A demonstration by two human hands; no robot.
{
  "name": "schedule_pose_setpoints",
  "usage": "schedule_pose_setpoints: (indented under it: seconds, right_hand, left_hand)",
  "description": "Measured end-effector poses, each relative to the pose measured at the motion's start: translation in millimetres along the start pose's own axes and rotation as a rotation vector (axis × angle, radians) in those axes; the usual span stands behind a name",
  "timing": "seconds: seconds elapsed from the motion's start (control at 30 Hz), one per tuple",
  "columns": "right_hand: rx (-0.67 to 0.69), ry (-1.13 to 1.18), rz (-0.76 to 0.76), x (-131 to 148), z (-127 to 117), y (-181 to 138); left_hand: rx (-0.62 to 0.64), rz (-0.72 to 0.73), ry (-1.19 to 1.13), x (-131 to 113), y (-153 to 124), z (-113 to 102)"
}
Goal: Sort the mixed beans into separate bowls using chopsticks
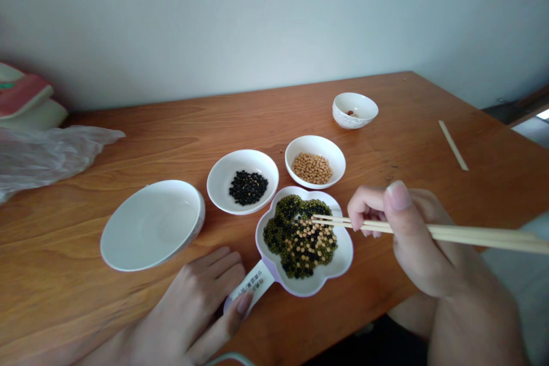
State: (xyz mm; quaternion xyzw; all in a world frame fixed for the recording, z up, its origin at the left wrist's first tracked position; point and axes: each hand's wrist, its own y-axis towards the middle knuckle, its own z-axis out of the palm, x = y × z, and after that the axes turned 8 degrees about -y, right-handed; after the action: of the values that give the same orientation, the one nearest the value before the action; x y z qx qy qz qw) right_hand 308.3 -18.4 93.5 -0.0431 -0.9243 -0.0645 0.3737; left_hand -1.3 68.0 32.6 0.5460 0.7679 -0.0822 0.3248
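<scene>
A flower-shaped dish (345,249) with a labelled handle holds mixed green, black and tan beans (306,237). My left hand (210,291) grips the dish's handle (256,285), thumb on the near side and fingers on the far side. In my right hand (412,229) is a pair of chopsticks (463,233), their tips close together over the tan beans in the dish; whether a bean is between them I cannot tell. Just behind the dish stand a white bowl of black beans (247,187) and a white bowl of tan beans (312,168).
A large white bowl (152,226) stands tilted at the left. Farther back is a small bowl (355,110) with a few reddish bits. A pale stick (453,146) lies at the right. Clear plastic (51,151) and a red-and-cream object (28,97) occupy the left edge, before the wall.
</scene>
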Motion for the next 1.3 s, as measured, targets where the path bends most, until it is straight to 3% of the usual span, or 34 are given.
schedule_pose_setpoints:
  seconds: [0.57,0.97,1.3]
  right_hand:
    - [-0.058,-0.005,-0.047,5,1,2]
    - [-0.085,0.081,-0.042,3,-5,-1]
    - [-0.030,0.035,-0.036,2,-5,2]
  left_hand:
    - [0.035,-0.022,-0.007,7,-9,8]
    - [0.203,-0.100,-0.108,12,-11,10]
    - [0.187,-0.097,-0.109,12,-14,10]
